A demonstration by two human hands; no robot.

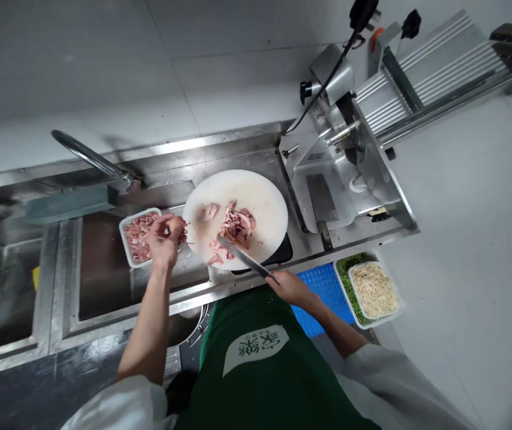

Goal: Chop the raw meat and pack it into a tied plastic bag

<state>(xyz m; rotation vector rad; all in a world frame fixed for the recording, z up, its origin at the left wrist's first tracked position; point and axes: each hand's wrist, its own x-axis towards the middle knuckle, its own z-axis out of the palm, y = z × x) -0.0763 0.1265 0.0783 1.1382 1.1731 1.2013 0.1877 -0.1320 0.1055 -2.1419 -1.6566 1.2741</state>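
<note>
Steel worktop (233,160) under a pale wall, meat pile (238,226) on a white board (260,188)

At the worktop's left end we see a sink basin (0,286), with a second basin (103,263) beside it. Along their back edge lies a long grey-green block (74,204), and just right of it a curved tap (88,156) rises near the worktop's back edge. Over the second basin's right side sits a white tray (125,242) of chopped meat (138,236). Our left hand (165,234) is above the tray's right edge, fingers curled in on meat strips (184,232) that stick out on their right.

Next comes the board, reaching close to the worktop's front edge. On it we have a pale meat piece (209,211) toward the left edge and the pile near the middle. Our right hand (289,286), at the front edge, has its fingers wrapped round the handle of a knife (249,260), whose tip meets the pile's lower left side.

Toward the worktop's right end stands a slicing machine (385,113), and a cleaver (321,197) lies across a clear tub (348,206). Beyond the front edge, lower down, we see a blue mat (316,286), then a container of greens (348,292) with a tray of pale shreds (374,289) on top.
</note>
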